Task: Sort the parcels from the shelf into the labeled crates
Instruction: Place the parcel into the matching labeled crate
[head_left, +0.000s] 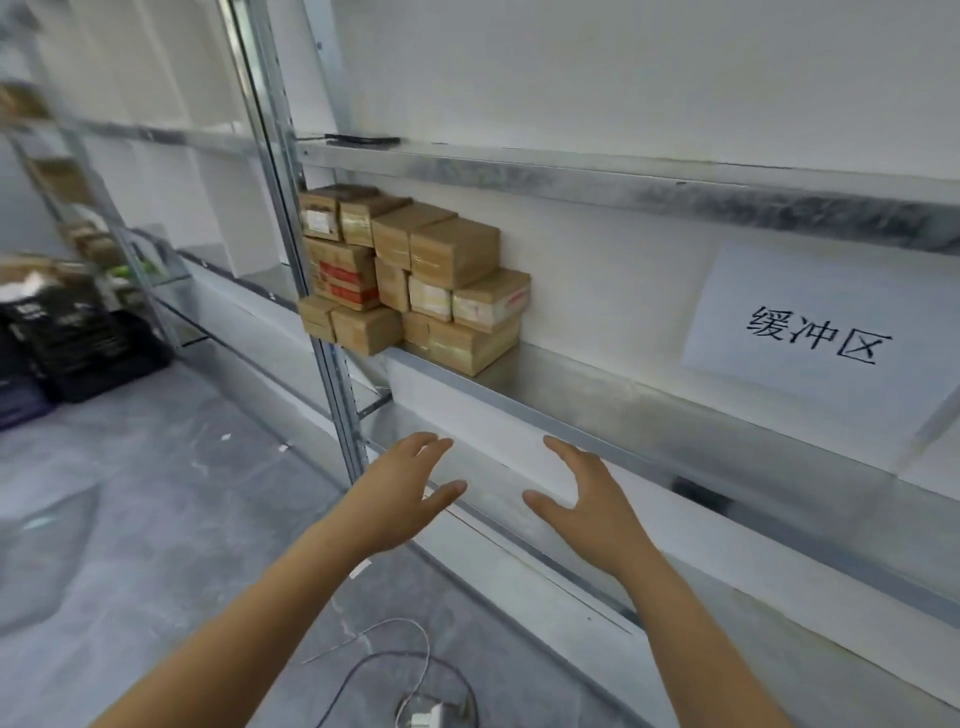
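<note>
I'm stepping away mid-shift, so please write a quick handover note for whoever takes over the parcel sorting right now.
Left hand open, empty. Right hand open, empty; both raised below the shelf, touching nothing.
Parcels stacked at the shelf's left end, beside the upright.
Dark crates on the floor, far left, too blurred to read.
Done: cannot tell.
Left: the whole stack.

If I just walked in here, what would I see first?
Probably the pile of brown boxes stacked at the left end of the metal shelf. Next, the white paper sign with black writing, farther right above that shelf. Down in front, the left hand and right hand reach out open, holding nothing.
</note>
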